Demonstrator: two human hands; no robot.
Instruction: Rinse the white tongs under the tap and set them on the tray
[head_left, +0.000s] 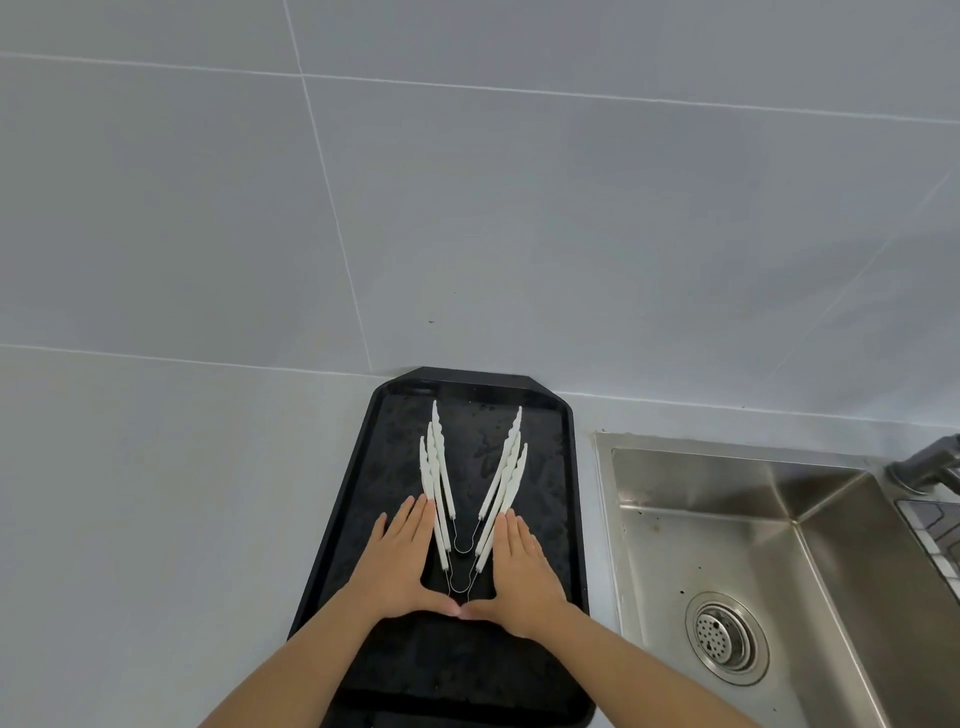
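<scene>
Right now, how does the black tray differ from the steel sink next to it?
The tray is matte black and shallow, while the sink is shiny bare metal and deep. The tray holds white tongs lying in a V, with the left hand and right hand flat beside them; the sink shows only a drain strainer. Both are roughly rectangular and sit along the same grey tiled wall.
</scene>
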